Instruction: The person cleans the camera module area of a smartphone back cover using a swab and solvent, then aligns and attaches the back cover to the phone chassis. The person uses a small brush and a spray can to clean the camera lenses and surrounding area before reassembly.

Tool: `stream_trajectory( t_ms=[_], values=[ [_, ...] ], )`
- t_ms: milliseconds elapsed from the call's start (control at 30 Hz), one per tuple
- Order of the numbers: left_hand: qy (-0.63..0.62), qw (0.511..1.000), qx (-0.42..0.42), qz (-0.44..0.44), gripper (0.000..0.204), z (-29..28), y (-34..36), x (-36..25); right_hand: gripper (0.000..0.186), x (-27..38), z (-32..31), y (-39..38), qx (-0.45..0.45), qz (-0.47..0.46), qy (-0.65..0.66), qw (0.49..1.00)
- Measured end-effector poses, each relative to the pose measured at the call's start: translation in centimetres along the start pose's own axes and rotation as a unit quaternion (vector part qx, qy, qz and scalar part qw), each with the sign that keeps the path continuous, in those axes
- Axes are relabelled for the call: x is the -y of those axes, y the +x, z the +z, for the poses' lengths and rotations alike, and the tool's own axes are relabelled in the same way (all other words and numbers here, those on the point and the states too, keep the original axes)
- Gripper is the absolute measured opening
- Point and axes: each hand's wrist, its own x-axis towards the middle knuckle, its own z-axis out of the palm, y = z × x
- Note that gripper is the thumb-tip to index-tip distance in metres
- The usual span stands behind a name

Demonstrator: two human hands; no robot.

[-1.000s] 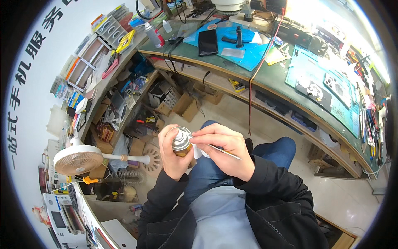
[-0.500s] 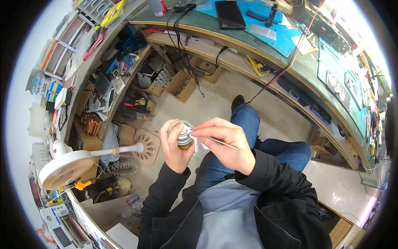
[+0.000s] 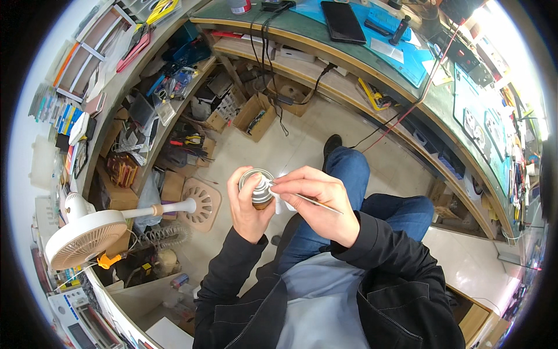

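In front of my lap, my left hand (image 3: 246, 214) is wrapped round a small metal can (image 3: 264, 193) with a stepped silvery top. Its thumb rests over the rim of that top. My right hand (image 3: 321, 202) pinches a thin metal rod-like tool (image 3: 323, 205), whose far part sticks out past the fingers to the right. A white piece of tissue or cloth (image 3: 279, 205) hangs between the right fingertips and the can. The fingertips are at the can's right edge; whether the tool's tip touches the can is hidden.
A green-topped workbench (image 3: 279, 21) curves along the far side, holding a black tablet (image 3: 343, 22) and blue mats. A white fan (image 3: 87, 237) lies at the left beside crowded shelves. Cardboard boxes (image 3: 251, 119) stand on the floor, and cables (image 3: 264, 52) hang from the bench.
The view has shifted slightly, so the bench and fan sit a little differently in it. My hands keep nearly the same pose on the can and the tool.
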Motion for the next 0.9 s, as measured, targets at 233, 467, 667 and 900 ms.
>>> stream_trajectory(
  t_ms=[233, 467, 667, 900],
  values=[
    [-0.001, 1.000, -0.008, -0.001, 0.088, -0.5, -0.4, 0.3, 0.022, 0.3, 0.7, -0.1, 0.005, -0.001, -0.004, 1.000],
    [0.003, 1.000, -0.007, 0.005, 0.085, -0.3, -0.2, 0.4, 0.022, 0.3, 0.4, 0.0, 0.007, -0.007, -0.010, 1.000],
    [-0.075, 0.987, -0.107, -0.094, 0.095, -1.1, 5.1, 1.7, 0.022, 0.4, -4.7, -0.7, -0.041, 0.003, -0.058, 0.997],
    [-0.028, 0.970, -0.231, 0.074, 0.089, 3.0, 26.6, -2.6, 0.028, 1.9, -16.6, -4.9, -0.144, 0.068, -0.133, 0.978]
  ],
)
